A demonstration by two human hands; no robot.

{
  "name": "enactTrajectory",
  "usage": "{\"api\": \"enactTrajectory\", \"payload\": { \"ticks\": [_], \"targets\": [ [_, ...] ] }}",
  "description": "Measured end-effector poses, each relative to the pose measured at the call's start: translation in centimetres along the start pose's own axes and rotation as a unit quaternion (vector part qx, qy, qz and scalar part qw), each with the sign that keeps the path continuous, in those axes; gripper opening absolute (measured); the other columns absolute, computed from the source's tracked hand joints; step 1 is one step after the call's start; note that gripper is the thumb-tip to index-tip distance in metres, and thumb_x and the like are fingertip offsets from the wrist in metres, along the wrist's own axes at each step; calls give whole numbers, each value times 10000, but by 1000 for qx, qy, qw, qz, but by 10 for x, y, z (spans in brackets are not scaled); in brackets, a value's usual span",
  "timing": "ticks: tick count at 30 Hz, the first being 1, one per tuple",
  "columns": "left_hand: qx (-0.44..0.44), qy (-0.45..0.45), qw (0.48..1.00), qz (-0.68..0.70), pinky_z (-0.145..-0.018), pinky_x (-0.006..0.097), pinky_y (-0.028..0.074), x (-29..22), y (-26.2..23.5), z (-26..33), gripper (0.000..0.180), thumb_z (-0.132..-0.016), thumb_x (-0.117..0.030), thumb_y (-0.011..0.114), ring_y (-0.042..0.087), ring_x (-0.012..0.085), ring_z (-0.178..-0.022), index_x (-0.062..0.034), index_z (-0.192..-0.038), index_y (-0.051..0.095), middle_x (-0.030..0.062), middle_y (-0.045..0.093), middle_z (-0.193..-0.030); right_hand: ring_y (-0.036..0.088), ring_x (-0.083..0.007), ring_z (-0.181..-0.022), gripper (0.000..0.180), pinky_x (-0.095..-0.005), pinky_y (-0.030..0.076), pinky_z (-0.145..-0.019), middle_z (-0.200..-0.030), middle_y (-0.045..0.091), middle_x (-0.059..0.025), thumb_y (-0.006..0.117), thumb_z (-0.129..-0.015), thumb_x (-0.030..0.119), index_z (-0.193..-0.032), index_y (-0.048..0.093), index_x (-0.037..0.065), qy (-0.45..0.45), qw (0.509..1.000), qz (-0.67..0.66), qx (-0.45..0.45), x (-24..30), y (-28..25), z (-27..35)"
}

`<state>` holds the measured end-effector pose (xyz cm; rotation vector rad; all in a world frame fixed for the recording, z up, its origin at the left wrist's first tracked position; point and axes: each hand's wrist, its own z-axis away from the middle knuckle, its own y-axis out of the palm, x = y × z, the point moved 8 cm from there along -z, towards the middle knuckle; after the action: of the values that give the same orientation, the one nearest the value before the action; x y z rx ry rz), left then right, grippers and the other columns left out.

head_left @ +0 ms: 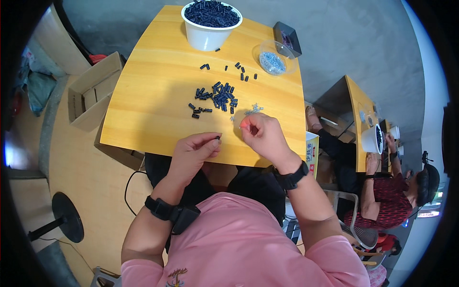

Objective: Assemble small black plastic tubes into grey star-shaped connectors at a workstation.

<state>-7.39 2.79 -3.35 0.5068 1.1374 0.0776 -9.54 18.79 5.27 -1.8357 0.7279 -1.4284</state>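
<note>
So I've got this loose pile of black pieces (222, 95) on a yellowish wood-grain table (153, 95): short, stubby little cylinders lying every which way, with a few strays scattered around the pile's edges. Just right of the pile there's a small spread of silvery bits (254, 109), thin and shiny, kinda spiky looking.

My left hand (193, 152) is on the near side of the pile, thumb and fingertips pinching one black piece (218, 137). My right hand (266, 137) is near the pile too, on its near right side, thumb and index pressed together. Can't tell what's between those tips, it's too tiny to make out. That hand sits right up against the silvery bits, so some may be hidden, and most of the pinched piece is covered by my fingers.

Containers: beyond the pile is a smooth white plastic tub (205, 37) heaped with more black ones, the heap running up to the edge of view. Beyond the pile and to its right, a round clear bowl (289, 55) holds bluish-silver bits, with a dark tray (295, 45) right behind it, contents hard to read.
</note>
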Motion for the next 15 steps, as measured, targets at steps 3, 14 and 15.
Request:
{"api": "enactTrajectory", "payload": {
  "ticks": [3,14,15],
  "targets": [
    [13,15,998,-53,-694,233,518,1,8,1,250,-849,-125,651,612,108,-756,9,-1059,630,56,655,-881,573,-300,-665,46,-364,466,-601,-674,568,-127,614,-701,31,-730,579,21,-16,998,-34,49,20,-4,7],
    [43,114,974,-189,-649,207,479,-21,34,16,198,-830,-87,662,587,78,-714,6,-1004,658,34,634,-831,576,-310,-762,70,-394,481,-656,-718,554,-122,594,-723,79,-771,563,38,-147,983,91,55,63,-17,28],
    [42,132,969,-203,-641,209,477,-24,35,19,185,-824,-81,664,584,79,-703,6,-987,664,34,627,-821,577,-309,-762,72,-393,482,-658,-721,556,-121,593,-723,83,-769,562,37,-151,982,100,55,65,-17,29]
  ]
}}
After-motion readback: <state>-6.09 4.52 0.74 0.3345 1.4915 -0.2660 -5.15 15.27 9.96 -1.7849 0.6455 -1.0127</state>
